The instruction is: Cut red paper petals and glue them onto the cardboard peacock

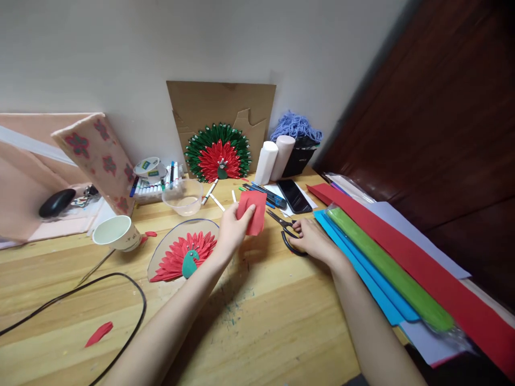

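While a loose red paper petal [98, 334] lies beside the black cable [144, 301] at the lower left of the frame, a red-feathered peacock with a green body [190, 264] rests on the wooden surface [265, 305] left of center. Beyond it, mid-frame, the left hand [235, 225] pinches a small red paper piece [258, 213], and the right hand [311, 239] grips black-handled scissors [286, 224] by the handles. Farther back, a dark smartphone [295, 196] lies right of center, and brown cardboard [225, 103] bearing a green-and-red peacock [219, 155] stands against the wall [225, 40].
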`<action>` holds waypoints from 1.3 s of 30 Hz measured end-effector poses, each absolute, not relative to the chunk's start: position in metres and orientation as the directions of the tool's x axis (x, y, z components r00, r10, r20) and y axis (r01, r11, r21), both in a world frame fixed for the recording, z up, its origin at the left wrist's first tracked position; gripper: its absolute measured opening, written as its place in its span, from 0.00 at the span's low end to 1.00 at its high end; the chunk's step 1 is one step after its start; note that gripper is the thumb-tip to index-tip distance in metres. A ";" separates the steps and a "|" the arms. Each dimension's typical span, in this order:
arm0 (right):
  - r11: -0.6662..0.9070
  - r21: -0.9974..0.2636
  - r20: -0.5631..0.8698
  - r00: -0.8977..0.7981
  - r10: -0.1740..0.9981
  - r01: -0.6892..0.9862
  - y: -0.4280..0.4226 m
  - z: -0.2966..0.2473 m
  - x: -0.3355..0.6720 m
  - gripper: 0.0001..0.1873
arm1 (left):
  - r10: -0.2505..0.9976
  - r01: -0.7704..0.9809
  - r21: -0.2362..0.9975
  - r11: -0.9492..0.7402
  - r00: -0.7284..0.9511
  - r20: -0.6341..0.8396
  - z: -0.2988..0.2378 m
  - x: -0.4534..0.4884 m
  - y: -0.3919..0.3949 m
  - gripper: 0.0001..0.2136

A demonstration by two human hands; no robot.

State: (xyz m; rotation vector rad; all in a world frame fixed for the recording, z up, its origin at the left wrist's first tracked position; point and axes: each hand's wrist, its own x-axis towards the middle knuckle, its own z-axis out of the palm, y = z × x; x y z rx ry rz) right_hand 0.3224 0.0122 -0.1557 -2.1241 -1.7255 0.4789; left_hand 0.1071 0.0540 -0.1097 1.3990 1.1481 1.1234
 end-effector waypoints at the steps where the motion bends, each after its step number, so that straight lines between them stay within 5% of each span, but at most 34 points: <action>1: -0.207 -0.430 -0.054 0.204 0.977 0.879 0.012 -0.157 0.323 0.15 | 0.989 0.091 0.991 -0.093 0.127 0.081 -0.107 0.108 0.055 0.15; 7: -0.232 -0.251 -0.033 0.231 0.972 0.940 0.014 -0.153 0.317 0.18 | 0.965 0.039 0.999 0.031 0.257 -0.040 -0.091 0.101 0.054 0.14; 10: -0.199 -0.313 -0.073 0.186 0.980 0.929 0.015 -0.152 0.317 0.15 | 0.938 -0.013 0.994 0.105 0.335 -0.095 -0.086 0.092 0.054 0.16; 13: -0.209 -0.524 -0.017 0.235 0.972 0.826 0.017 -0.150 0.312 0.10 | 0.940 -0.021 0.991 0.133 0.319 -0.119 -0.082 0.084 0.057 0.17; 15: -0.181 -0.772 -0.032 0.248 0.968 0.610 0.016 -0.146 0.302 0.12 | 0.953 0.003 0.992 0.125 0.278 -0.121 -0.078 0.079 0.059 0.17; 17: -0.174 -0.963 -0.154 0.109 0.982 0.205 0.011 -0.139 0.289 0.20 | 0.965 0.042 0.995 0.089 0.243 -0.097 -0.074 0.076 0.061 0.16; 19: -0.188 -0.963 -0.151 -0.191 0.970 -0.193 0.004 -0.131 0.275 0.28 | 0.972 0.074 0.996 0.047 0.226 -0.063 -0.071 0.073 0.062 0.16; 21: -0.292 -0.889 -0.111 -0.452 0.885 -0.353 -0.005 -0.127 0.262 0.39 | 0.978 0.085 0.996 0.013 0.208 -0.031 -0.069 0.071 0.063 0.16; 24: -0.361 -0.868 -0.109 -0.577 0.809 -0.341 -0.014 -0.130 0.250 0.44 | 0.982 0.112 0.993 -0.023 0.188 0.001 -0.068 0.068 0.065 0.15; 30: -0.334 -0.901 -0.144 -0.533 0.834 -0.278 -0.013 -0.139 0.243 0.48 | 0.936 0.236 0.971 -0.023 0.347 -0.062 -0.067 0.064 0.063 0.11; 39: -0.358 -0.889 -0.168 -0.525 0.834 -0.286 -0.011 -0.136 0.247 0.52 | 0.845 0.179 0.983 0.035 0.520 -0.125 -0.073 0.058 0.069 0.12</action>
